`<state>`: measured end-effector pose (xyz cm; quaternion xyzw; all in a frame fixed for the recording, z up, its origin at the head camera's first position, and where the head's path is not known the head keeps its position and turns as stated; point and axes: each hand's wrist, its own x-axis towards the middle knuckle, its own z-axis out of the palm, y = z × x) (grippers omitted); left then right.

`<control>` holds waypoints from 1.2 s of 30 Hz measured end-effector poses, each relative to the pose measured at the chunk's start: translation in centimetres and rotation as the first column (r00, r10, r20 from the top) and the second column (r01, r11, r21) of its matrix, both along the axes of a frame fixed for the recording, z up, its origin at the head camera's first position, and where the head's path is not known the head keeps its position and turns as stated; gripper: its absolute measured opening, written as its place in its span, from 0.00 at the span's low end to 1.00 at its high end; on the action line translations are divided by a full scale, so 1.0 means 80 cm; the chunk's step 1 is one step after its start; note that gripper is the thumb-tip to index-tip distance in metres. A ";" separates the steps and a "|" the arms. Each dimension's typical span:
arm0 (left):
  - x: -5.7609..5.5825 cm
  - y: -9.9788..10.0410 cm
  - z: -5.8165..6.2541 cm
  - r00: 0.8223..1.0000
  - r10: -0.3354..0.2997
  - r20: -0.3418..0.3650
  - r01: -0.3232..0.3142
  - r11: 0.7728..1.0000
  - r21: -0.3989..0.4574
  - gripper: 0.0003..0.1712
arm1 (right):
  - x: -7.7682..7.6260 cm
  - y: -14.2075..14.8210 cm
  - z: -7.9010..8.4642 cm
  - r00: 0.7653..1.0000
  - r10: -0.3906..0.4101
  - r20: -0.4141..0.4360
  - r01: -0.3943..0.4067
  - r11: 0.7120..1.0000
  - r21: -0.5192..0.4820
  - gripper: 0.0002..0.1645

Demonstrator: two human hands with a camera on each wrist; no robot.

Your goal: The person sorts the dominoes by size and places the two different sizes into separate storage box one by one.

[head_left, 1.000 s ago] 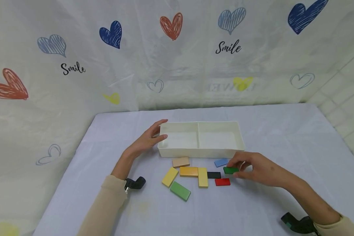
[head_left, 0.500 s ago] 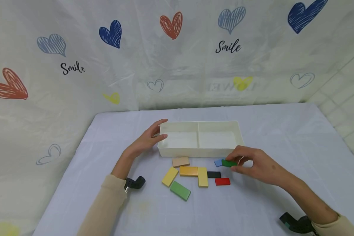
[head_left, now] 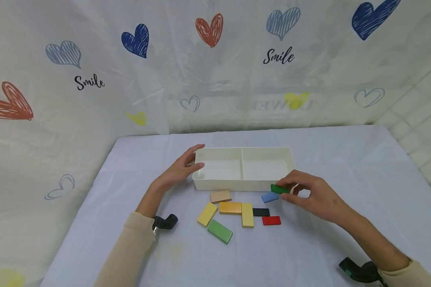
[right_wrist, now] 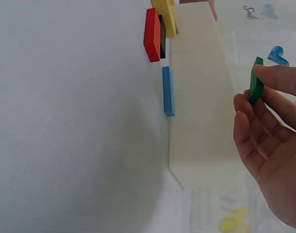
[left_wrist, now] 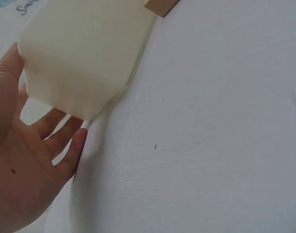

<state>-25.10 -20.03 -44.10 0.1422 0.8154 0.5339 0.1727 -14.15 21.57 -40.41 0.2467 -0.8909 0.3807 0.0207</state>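
Note:
My right hand (head_left: 317, 193) pinches a dark green block (head_left: 279, 189) between thumb and fingertips. The block is raised near the front wall of a white two-compartment box (head_left: 237, 185), at its right half. In the right wrist view the green block (right_wrist: 256, 81) stands on edge in the pinch, the other fingers loosely curled below. At the box's left end my left hand (head_left: 177, 169) grips the wall, thumb over the rim and fingers along the outside. The left wrist view shows the thumb and fingers of this hand (left_wrist: 36, 145) around the box end (left_wrist: 75, 68).
In front of the box lie a blue block (head_left: 270, 197), a black one (head_left: 261, 212), a red block (head_left: 271, 220), a tan block (head_left: 220, 196), an orange block (head_left: 230, 208), two yellow blocks (head_left: 247, 215) and a light green block (head_left: 220, 232). A heart-printed sheet (head_left: 237, 79) hangs behind the table.
My right hand has lifted the dark green block away from the table, up past the blue block toward the box's front wall. The left hand has stayed at the box.

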 end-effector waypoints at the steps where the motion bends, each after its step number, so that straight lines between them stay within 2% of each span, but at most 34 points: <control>1: 0.000 0.000 0.000 1.000 0.000 0.000 0.000 1.000 0.001 0.39 | 0.000 -0.001 0.000 1.000 -0.012 -0.006 0.012 1.000 0.002 0.24; 12: -0.001 -0.002 -0.004 1.000 -0.001 0.000 0.001 1.000 0.007 0.39 | -0.005 -0.007 0.000 0.994 -0.081 -0.077 0.078 0.996 -0.038 0.23; 24: -0.002 0.002 -0.001 1.000 -0.011 -0.011 0.011 1.000 0.010 0.38 | -0.011 -0.013 0.003 0.976 -0.098 -0.193 0.072 0.988 -0.136 0.26; 36: 0.000 -0.001 -0.005 1.000 -0.005 -0.012 0.005 1.000 0.012 0.38 | -0.022 -0.024 0.004 0.972 -0.165 -0.168 0.143 0.981 -0.133 0.23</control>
